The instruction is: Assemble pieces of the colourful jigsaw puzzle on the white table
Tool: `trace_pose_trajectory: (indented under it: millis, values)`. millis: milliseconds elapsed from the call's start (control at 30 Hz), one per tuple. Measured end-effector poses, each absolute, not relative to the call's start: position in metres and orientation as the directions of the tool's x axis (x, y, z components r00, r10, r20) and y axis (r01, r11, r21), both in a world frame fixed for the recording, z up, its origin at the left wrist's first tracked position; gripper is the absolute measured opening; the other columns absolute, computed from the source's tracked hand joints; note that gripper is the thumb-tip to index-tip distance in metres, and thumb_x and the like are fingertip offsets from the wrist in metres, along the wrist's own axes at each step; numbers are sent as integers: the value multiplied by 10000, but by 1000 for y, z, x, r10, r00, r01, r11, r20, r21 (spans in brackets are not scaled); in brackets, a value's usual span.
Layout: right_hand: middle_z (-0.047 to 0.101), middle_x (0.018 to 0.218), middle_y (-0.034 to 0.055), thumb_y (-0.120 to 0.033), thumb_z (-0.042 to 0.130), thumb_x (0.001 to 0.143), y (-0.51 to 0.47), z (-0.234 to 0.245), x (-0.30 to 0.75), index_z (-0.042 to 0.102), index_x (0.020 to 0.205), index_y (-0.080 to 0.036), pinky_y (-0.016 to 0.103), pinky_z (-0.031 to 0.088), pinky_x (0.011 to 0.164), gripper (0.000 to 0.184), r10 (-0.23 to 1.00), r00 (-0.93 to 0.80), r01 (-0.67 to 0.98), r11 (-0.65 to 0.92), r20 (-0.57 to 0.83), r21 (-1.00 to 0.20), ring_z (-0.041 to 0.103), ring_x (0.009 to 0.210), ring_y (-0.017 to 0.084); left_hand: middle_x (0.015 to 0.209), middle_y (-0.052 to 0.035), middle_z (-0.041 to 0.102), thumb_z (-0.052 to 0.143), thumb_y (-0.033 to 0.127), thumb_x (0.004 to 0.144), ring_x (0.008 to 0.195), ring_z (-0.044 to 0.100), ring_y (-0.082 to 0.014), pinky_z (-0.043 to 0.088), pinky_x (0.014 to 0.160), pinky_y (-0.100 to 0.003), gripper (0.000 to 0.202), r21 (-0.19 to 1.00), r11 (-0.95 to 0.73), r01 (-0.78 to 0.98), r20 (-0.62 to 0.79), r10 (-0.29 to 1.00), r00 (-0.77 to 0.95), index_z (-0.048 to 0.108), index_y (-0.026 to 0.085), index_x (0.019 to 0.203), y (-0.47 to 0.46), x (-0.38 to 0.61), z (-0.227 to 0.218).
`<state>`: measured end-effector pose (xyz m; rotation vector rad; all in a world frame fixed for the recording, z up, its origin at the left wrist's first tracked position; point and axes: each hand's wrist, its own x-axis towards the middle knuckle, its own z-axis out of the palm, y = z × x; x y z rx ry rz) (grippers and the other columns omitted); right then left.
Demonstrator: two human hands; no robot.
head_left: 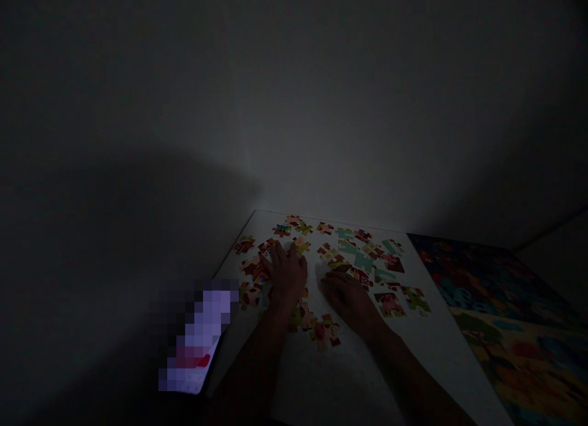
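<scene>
Resting flat, fingers spread, gripping nothing: left hand (287, 276) and right hand (349, 297) on scattered colourful cardboard jigsaw pieces (362, 261) across white board (413, 352). Nearly all loose, unjoined; colourful picture sheet (505, 316) alongside.

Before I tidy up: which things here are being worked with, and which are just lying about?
In use: puzzle pieces on the white board, left hand, right hand.
Lying about: colourful picture sheet, blurred item at the board's left edge.
</scene>
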<state>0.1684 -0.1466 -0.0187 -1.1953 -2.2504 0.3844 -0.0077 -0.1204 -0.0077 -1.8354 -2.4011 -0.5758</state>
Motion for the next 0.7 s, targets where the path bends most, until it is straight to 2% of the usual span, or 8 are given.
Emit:
trace_pose_trajectory:
  millis: [367,500,700]
  values:
    - [684,1219,122,-336,490,958,-142,-19,173,706,1139,-223,482,512,993,303,820,-483,659,571,307,-489,629,1151,274,1539,-205,394,473,447,935,1455,276,-419,127,1176,-645,577,263,159,952,300,924,-237,503,179,1445,-118,-11,-16]
    - [681,1219,114,-350,489,960,-139,-21,176,698,1144,-224,467,515,997,306,829,-469,644,557,305,-525,628,1155,263,1550,-217,367,500,436,928,1458,237,-458,79,1165,-674,557,297,181,938,285,920,-268,533,190,1426,-119,-10,-14]
    - [691,1167,112,-339,482,952,-138,-20,176,698,1109,-218,470,511,991,293,859,-376,612,513,348,-602,636,1119,263,1528,-225,398,505,368,928,1460,255,-428,105,1168,-669,518,340,162,926,307,912,-272,546,166,1403,-120,-9,-8]
